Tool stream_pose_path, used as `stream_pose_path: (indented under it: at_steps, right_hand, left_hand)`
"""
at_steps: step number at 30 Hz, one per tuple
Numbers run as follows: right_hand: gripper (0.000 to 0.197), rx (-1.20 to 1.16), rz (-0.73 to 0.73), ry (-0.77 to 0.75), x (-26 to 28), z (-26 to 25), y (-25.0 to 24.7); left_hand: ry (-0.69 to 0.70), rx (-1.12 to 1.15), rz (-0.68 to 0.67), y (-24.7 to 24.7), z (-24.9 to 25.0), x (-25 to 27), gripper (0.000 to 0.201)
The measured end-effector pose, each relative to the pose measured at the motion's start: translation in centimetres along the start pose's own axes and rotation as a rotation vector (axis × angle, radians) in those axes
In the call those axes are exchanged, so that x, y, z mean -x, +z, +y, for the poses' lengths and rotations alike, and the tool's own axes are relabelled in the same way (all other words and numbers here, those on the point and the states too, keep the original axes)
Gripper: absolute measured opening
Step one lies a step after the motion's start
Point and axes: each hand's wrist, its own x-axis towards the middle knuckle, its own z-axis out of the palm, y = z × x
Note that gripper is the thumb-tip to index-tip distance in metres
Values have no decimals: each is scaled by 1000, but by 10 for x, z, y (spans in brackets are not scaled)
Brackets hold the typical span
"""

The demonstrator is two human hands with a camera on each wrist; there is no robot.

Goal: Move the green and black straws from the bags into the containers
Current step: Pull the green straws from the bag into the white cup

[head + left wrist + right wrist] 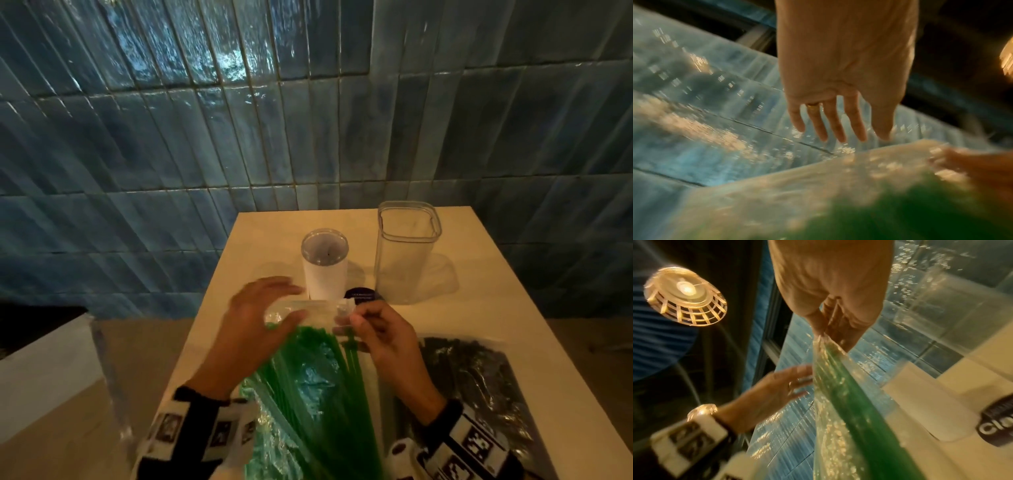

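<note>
A clear bag of green straws [308, 373] is lifted off the table, its top pointing away from me. My right hand [349, 317] pinches the bag's top right corner; the right wrist view shows the fingers [830, 331] closed on the plastic edge. My left hand [291, 301] is at the bag's top left with its fingers [838, 128] straight and spread; it is blurred, and contact with the bag is unclear. A bag of black straws [479, 380] lies flat on the right. Behind stand a white tumbler [324, 270] with a clear lid and a tall, open clear square container [404, 257].
The white table [496, 308] ends against a blue tiled wall [239, 137]. A small dark label [359, 295] lies beside the tumbler. A clear plastic piece [109, 377] stands at the left, off the table. A hanging lamp [684, 295] shows in the right wrist view.
</note>
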Motion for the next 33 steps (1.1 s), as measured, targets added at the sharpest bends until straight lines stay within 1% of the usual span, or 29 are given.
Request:
stream_pose_path:
  at_steps: [1,2,3,5,7,10,12,13,15,18,22,24,26,27,29,30,31,33]
  right_hand:
    - [7,47,-14,-36,2,-1,3]
    - [8,80,-22,-67,3,-3,5]
    - [11,102,-25,-92,5,-4,6]
    - [17,122,-30,-110,8,-8,6]
    - [19,147,-17,-97,10,-10,4]
    - [3,227,27,-131,10,-11,-2]
    - [11,255,39,-151,10,-9,-4]
    - [11,261,42,-151,11,-9,-5]
    - [9,278,46,-152,13,-9,-5]
    - [13,309,110,-152,12,-9,-14]
    - [13,248,182,-154,7,-14,-32]
    - [15,202,210,-153,6,-18,-38]
    - [17,202,216,-169,4,-19,-42]
    - [18,208,211,-171,2,-19,-43]
    - [19,246,200,-172,-2,-16,-43]
    - [20,278,200,-184,-5,-15,-42]
    - [19,310,206,-199,-6,-15,-40]
    - [23,388,245,-243,-7,-14,-36]
  left_hand:
    - [42,77,-68,6,20,-6,29]
    - [73,139,-108,13,32,-10,25]
    - [103,174,-120,18,42,-14,23]
    - [126,203,-97,24,50,-17,19]
    - [113,217,-66,28,49,-17,13]
    - [69,255,-65,32,50,-13,5]
    - [21,299,-87,33,51,-12,10]
    - [5,291,-101,34,51,-12,15]
    - [-23,236,-120,36,46,-13,17]
    - [-50,108,-116,34,25,-12,19]
    - [-81,-10,-42,10,-10,-3,8]
    - [-92,-73,-15,-11,-24,5,13]
    - [-111,-128,-7,-30,-36,12,33]
    - [-133,-138,-18,-37,-41,15,40]
    - [-183,-162,-49,-50,-44,22,40]
    - [-192,-176,-47,-57,-44,25,36]
    - [-194,-170,-36,-64,-41,28,32]
    - [-152,-138,-6,-74,-34,33,36]
